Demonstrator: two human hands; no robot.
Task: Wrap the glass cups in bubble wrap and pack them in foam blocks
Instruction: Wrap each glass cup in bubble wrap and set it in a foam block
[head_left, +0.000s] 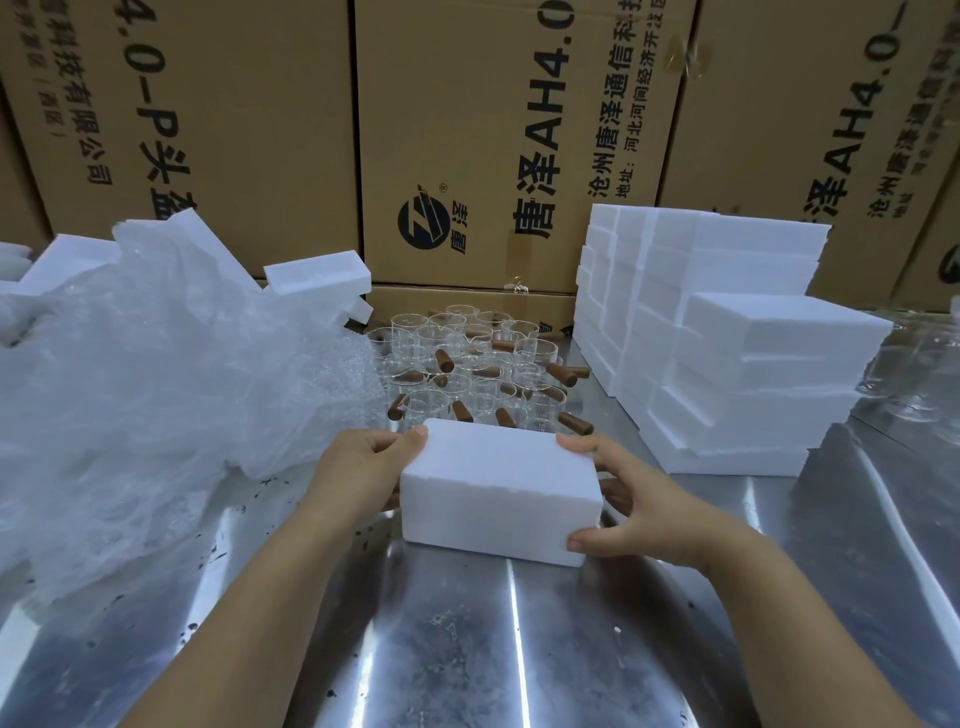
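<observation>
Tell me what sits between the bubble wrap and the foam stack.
Head view: a cluster of glass cups with brown handles, between bubble wrap and foam stack.

Block: white rectangular foam block (498, 483), lying flat.
Cups: clear glass cups with brown handles (467, 358), upright, just behind the block.
Wrap: crumpled clear bubble wrap (156, 374), heaped to its left.
Stack: piled white foam blocks (727, 338), to its right.

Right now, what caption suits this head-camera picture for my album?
Left hand and right hand grip a foam block at a steel table, glass cups and bubble wrap behind.
</observation>
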